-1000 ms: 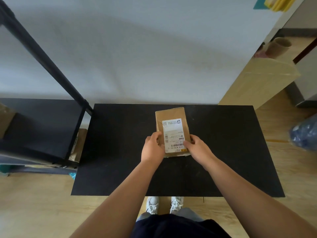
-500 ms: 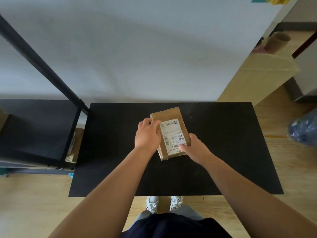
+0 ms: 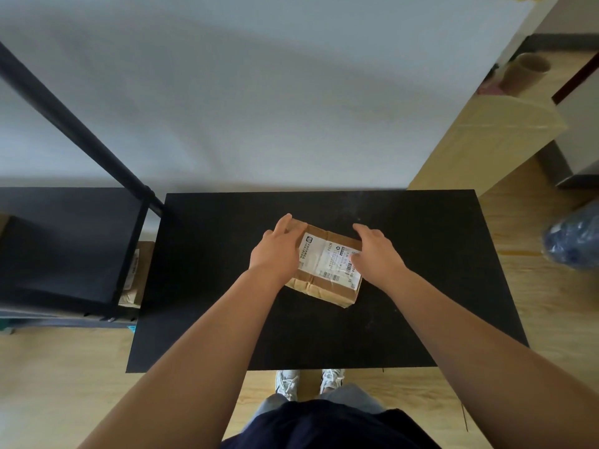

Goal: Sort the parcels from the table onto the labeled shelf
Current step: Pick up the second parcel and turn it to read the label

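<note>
A brown cardboard parcel [image 3: 327, 273] with a white shipping label lies crosswise on the middle of the black table [image 3: 201, 286]. My left hand [image 3: 275, 254] grips its left end, fingers over the far corner. My right hand [image 3: 376, 254] holds its right end, fingers stretched over the top edge. The black metal shelf [image 3: 64, 247] stands to the left of the table; its labels are not visible from here.
Another cardboard parcel [image 3: 136, 277] sits on a lower level of the shelf by the table's left edge. A large cardboard box [image 3: 492, 140] with a paper tube stands at the back right. A blue plastic bag [image 3: 573, 238] lies on the floor at right.
The parcel has been turned from lengthwise to crosswise on the table. My left hand shifted to its left end and my right hand to its right end.
</note>
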Demonstrator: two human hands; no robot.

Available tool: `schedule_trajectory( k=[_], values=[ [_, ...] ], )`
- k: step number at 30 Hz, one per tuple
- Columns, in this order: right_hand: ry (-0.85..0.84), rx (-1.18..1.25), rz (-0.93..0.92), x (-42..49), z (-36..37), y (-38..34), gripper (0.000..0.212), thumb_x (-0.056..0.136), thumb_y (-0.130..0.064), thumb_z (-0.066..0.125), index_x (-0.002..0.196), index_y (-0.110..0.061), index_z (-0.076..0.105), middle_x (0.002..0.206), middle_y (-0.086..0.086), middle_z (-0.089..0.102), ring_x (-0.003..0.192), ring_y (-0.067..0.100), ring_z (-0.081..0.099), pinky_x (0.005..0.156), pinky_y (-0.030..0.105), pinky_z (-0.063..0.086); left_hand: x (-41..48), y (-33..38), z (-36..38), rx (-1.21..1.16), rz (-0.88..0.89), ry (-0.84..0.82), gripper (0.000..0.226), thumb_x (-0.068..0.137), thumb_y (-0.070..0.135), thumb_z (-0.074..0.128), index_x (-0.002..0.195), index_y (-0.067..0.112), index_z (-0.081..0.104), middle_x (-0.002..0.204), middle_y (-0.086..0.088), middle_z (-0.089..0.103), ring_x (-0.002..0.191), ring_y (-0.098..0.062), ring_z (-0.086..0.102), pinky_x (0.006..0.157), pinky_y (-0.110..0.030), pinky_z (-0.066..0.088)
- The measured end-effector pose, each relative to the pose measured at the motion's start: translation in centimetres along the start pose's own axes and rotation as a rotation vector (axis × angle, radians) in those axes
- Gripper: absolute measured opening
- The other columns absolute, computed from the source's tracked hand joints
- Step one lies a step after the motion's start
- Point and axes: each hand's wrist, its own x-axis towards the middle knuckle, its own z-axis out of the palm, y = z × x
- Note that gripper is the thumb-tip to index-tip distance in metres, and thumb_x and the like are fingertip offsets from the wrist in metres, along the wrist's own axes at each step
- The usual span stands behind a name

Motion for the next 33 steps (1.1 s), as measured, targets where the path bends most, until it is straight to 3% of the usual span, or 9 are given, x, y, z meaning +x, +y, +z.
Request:
schedule_trajectory(
  k=[7,10,13,16,19,22,25,29,33],
  values=[
    [0.114,0.383,0.318,-2.8,2.3,1.4,0.083,0.094,-0.031,0.066,0.160,-0.023,0.017,0.161,0.012,0.032,0.136,0.032,0.049,0.097,0.047,0.055,-1.3,0.5,1.1,0.007,-0.208,0.063,0.068,0.098,0.032,0.059,0.156,0.033,0.024,0.160,-0.006,0.022,0.122,-0.026,0.055,0.074,-0.033,0.057],
    [0.064,0.505,0.380,-3.9,3.5,1.6,0.085,0.095,-0.039,0.063,0.161,-0.021,0.013,0.163,0.012,0.029,0.141,0.033,0.043,0.097,0.041,0.050,-1.7,0.6,0.9,0.024,-0.255,0.070,0.061,0.098,0.038,0.057,0.152,0.027,0.031,0.155,-0.010,0.028,0.116,-0.026,0.058,0.066,-0.031,0.052],
    [-0.005,0.570,0.366,-4.6,4.3,1.3,0.085,0.093,-0.045,0.062,0.160,-0.018,0.018,0.159,0.010,0.039,0.138,0.029,0.047,0.091,0.035,0.046,-2.2,0.7,0.9,0.082,-0.269,0.038,0.055,0.097,0.050,0.054,0.144,0.023,0.043,0.144,-0.009,0.040,0.109,-0.023,0.059,0.063,-0.030,0.046],
    [-0.030,0.623,0.346,-4.8,4.7,0.5,0.080,0.094,-0.037,0.065,0.158,-0.017,0.022,0.152,0.005,0.048,0.136,0.026,0.049,0.097,0.036,0.045,-2.8,0.8,1.3,0.079,-0.270,-0.004,0.055,0.096,0.056,0.052,0.137,0.020,0.051,0.131,-0.007,0.051,0.109,-0.023,0.060,0.069,-0.033,0.048],
    [-0.041,0.586,0.321,-4.6,4.6,0.0,0.078,0.096,-0.025,0.065,0.158,-0.019,0.019,0.151,0.005,0.049,0.135,0.026,0.050,0.092,0.032,0.046,-3.4,0.7,1.8,0.029,-0.272,-0.043,0.059,0.095,0.058,0.052,0.138,0.019,0.051,0.129,-0.006,0.057,0.112,-0.024,0.062,0.076,-0.034,0.052],
    [-0.059,0.562,0.295,-4.2,4.2,0.1,0.078,0.096,-0.021,0.065,0.159,-0.022,0.020,0.153,0.004,0.048,0.137,0.026,0.050,0.099,0.038,0.048,-4.1,0.2,2.5,-0.102,-0.294,-0.111,0.060,0.093,0.061,0.051,0.134,0.018,0.050,0.117,-0.004,0.063,0.100,-0.021,0.066,0.074,-0.034,0.056],
    [-0.089,0.629,0.263,-3.8,3.9,0.5,0.074,0.095,-0.018,0.066,0.157,-0.025,0.027,0.152,0.002,0.050,0.138,0.025,0.048,0.106,0.047,0.045,-4.5,-0.4,3.3,-0.333,-0.361,-0.150,0.062,0.090,0.060,0.057,0.133,0.015,0.050,0.115,-0.004,0.064,0.089,-0.017,0.064,0.060,-0.027,0.049],
    [-0.142,0.705,0.293,-3.8,3.7,0.7,0.077,0.096,-0.020,0.064,0.160,-0.024,0.021,0.157,0.003,0.044,0.143,0.027,0.042,0.113,0.050,0.037,-4.5,-0.9,3.4,-0.826,-0.465,-0.166,0.072,0.089,0.044,0.069,0.148,0.014,0.040,0.141,-0.007,0.053,0.120,-0.024,0.058,0.083,-0.031,0.048],
    [-0.207,0.785,0.357,-4.1,3.9,0.9,0.069,0.098,-0.025,0.061,0.158,-0.020,0.027,0.156,0.006,0.045,0.142,0.029,0.043,0.115,0.051,0.036,-4.6,-0.9,3.3,-0.968,-0.465,-0.237,0.072,0.092,0.036,0.068,0.153,0.014,0.037,0.146,-0.006,0.051,0.129,-0.025,0.053,0.098,-0.036,0.046]
  ],
)
